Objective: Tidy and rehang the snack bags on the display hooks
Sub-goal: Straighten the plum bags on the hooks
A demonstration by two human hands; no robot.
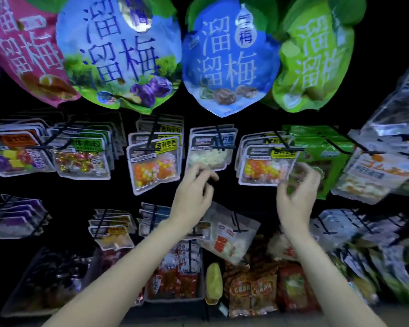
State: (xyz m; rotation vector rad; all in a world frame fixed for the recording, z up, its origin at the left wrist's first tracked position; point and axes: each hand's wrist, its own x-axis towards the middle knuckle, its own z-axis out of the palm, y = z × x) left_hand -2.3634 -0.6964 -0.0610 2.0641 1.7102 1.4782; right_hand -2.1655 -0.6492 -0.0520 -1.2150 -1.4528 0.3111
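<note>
Dark display wall fills your view, with rows of black hooks (281, 141) carrying snack bags. At 12 o'clock hang four large plum bags: pink (26, 48), light blue (121, 53), blue (229, 57) and green (314, 55).

The middle row runs from 9 to 3 o'clock. Near centre, the white-candy bag (209, 153) hangs on its hook; just to its right hangs the orange-candy bag (266, 166), front of a stack. At 10 o'clock a similar bag (154, 166) hangs tilted, its lower edge swung out. Green packs (316, 147) hang at 2 o'clock, behind the orange-candy bag's right edge.

Your left hand (194, 194) is raised just below the white-candy bag. Its fingers are curled, with the tips at the bag's lower edge; motion blur prevents confirming whether they pinch the bag or only touch it.

Your right hand (298, 194) is raised at the lower right corner of the orange-candy bag. The thumb sits at the bag's bottom edge and the fingers curl up behind the corner, grasping it.

Below the hands, at 6 o'clock, a clear bag with red print (229, 234) hangs tilted. Red packets (253, 289) lie in a bin at 5 o'clock.
</note>
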